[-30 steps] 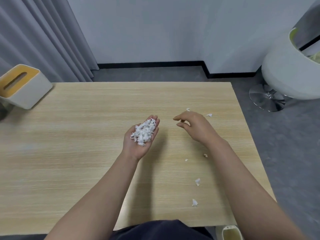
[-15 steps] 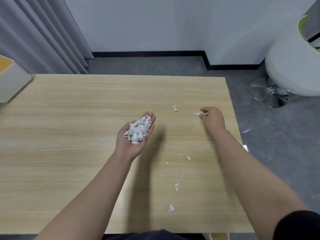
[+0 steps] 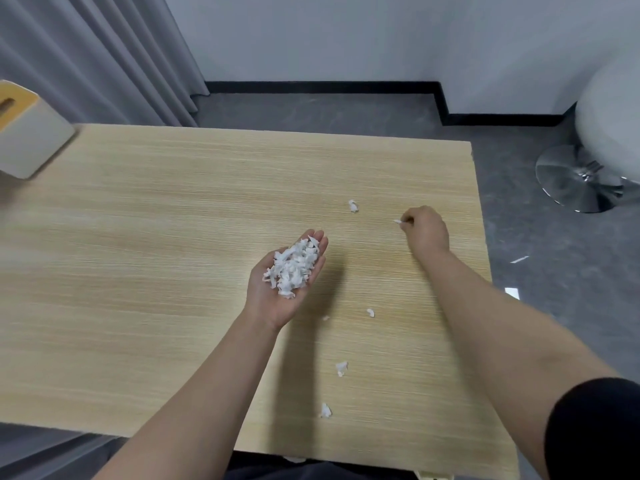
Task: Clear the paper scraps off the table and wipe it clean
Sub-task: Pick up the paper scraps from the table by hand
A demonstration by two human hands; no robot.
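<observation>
Near edge of wooden table (image 3: 138,306): loose paper scraps (image 3: 341,368) lie right of centre. Left hand (image 3: 282,285), palm up, fingers straight, carries a pile of scraps (image 3: 292,266). Right hand (image 3: 425,230) pinches one scrap (image 3: 397,221) at the tabletop. Far left: tissue box (image 3: 24,133). Beyond: grey floor (image 3: 311,112), curtain (image 3: 104,57), chair base (image 3: 575,178).

I can read no text, label, brand or number on anything I see from here
</observation>
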